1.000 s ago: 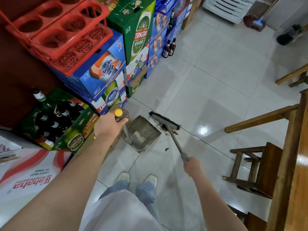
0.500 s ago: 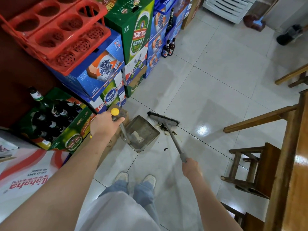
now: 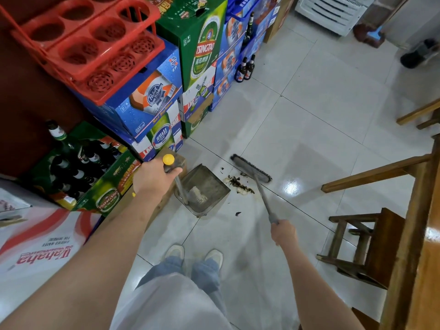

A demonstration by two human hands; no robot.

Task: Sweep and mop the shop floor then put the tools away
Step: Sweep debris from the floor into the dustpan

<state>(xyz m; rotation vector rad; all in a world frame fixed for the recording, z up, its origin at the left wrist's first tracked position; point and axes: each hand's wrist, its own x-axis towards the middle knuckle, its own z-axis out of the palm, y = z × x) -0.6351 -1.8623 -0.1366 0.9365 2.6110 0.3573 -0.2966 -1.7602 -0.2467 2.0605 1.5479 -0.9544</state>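
— Broom (image 3: 252, 169) first: where is it?

— Ahead of the right hand (image 3: 283, 232), which wraps round the lower end of its grey shaft. The shaft slants up and leftward from that fist to the dark bristle head, which sits on the tiled floor (image 3: 309, 120). The right arm reaches forward, fairly straight.

— And the other hand?

— The left hand (image 3: 152, 178) is curled round the upright handle of the dustpan (image 3: 203, 189), just under its yellow cap (image 3: 168, 159), with the thumb across the grip. That arm stretches forward too.

— What's between the hands?

— The dustpan's tray rests on the floor just right of the left hand, its open mouth facing the broom head. Inside lies some pale scrap against the back wall; I can't tell what it is. A small pile of dark debris (image 3: 239, 184) lies on the tile between the tray's lip and the bristles, and one dark fleck (image 3: 237, 213) sits nearer the right hand.

— Anything left of the left hand?

— An open green carton (image 3: 112, 186) holding upright beer bottles (image 3: 78, 167).
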